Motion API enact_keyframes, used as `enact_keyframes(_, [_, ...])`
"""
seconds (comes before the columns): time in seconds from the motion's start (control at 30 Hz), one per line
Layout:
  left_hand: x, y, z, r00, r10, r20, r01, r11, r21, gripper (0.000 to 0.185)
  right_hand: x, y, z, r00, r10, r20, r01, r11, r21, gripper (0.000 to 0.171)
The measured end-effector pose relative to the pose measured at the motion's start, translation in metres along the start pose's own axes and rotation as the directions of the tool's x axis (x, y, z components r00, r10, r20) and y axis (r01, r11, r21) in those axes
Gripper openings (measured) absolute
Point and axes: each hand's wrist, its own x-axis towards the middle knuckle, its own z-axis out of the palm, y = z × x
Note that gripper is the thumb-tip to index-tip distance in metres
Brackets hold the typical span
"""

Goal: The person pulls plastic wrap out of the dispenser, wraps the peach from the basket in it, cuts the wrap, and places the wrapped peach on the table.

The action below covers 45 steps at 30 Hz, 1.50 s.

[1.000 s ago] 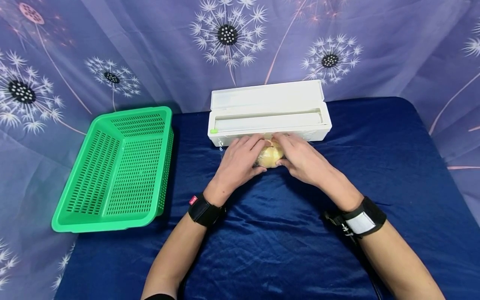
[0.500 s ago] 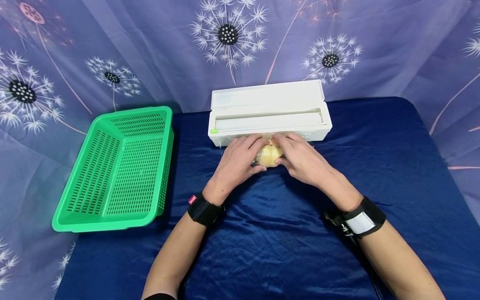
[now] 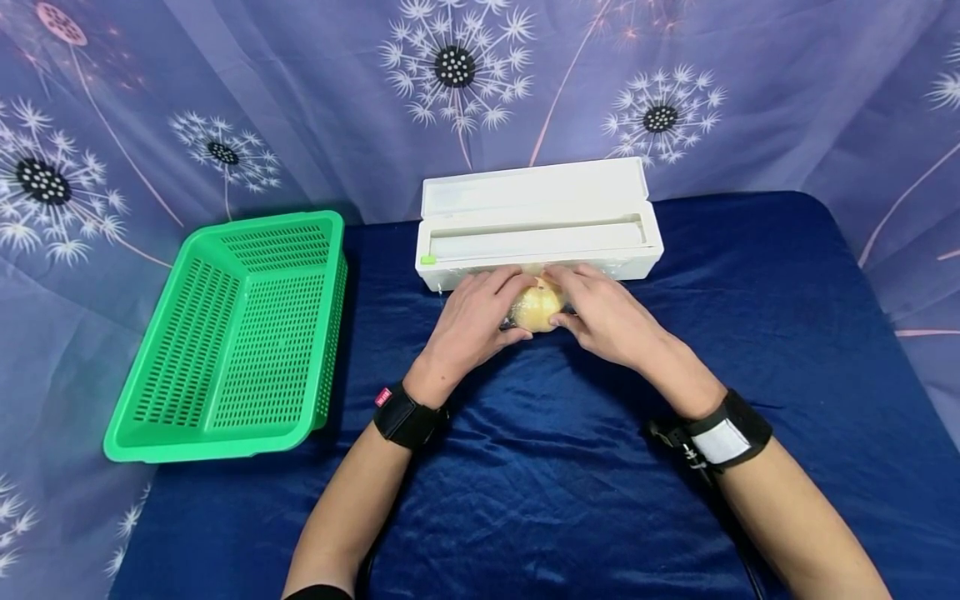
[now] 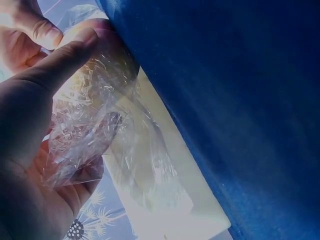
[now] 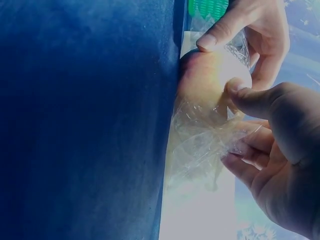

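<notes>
Left hand (image 3: pixel 472 321): thumb and fingers curled on the left side of the fruit; its far fingertips are hidden behind it in the head view.
Right hand (image 3: pixel 603 317): thumb pressed to the fruit's right side, fingers bent behind; their exact hold is partly masked by film.
Hand spacing: near each other, fruit between them.
Fruit (image 3: pixel 537 308): round, yellow, reddish in the wrist views; just in front of the white box, much of both flanks covered by the hands. Contact with box or cloth cannot be told.
Clear film (image 5: pixel 195 135): crumpled around the fruit, loose toward both sides; edges hard to trace, glare in both wrist views.
White box (image 3: pixel 643 268): lid (image 3: pixel 532 187) raised at the back, pale roll (image 3: pixel 540 239) inside; front wall partly blocked by the fingers.
Green tab (image 3: pixel 428 260): at the box's left front corner.
Green basket (image 3: pixel 266 358): left of the box, well apart from the hands; only a corner shows in the right wrist view.
Forearms: cut off by the lower frame edge, black bands (image 3: pixel 408 418) at the wrists.
</notes>
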Motion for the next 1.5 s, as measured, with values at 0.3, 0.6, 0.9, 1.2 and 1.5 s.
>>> enact_keyframes(0.3, [-0.001,-0.001,-0.001,1.000,0.002,0.019,-0.002,1.000,-0.001,0.079,0.000,0.003,-0.002,1.000,0.005,0.012,-0.005,0.999,0.052,0.069])
enact_keyframes(0.6, [-0.001,-0.001,0.001,0.999,-0.003,0.034,0.003,1.000,-0.003,0.078,-0.001,0.004,-0.010,1.000,0.022,0.014,-0.024,0.993,0.117,0.068])
enact_keyframes(0.9, [-0.001,-0.002,-0.001,0.999,-0.008,0.040,0.008,1.000,-0.007,0.078,-0.001,0.004,-0.011,0.998,0.023,-0.067,-0.018,0.997,0.072,0.053])
enact_keyframes(1.2, [-0.001,-0.002,-0.002,0.999,-0.016,0.044,0.018,0.999,-0.028,0.078,0.001,0.002,-0.014,0.995,0.010,-0.101,-0.012,1.000,-0.014,0.030])
enact_keyframes(1.5, [0.000,-0.003,-0.001,0.999,-0.023,0.047,0.025,0.999,-0.038,0.078,0.001,0.002,-0.009,0.999,-0.032,-0.038,0.028,0.994,-0.101,0.052])
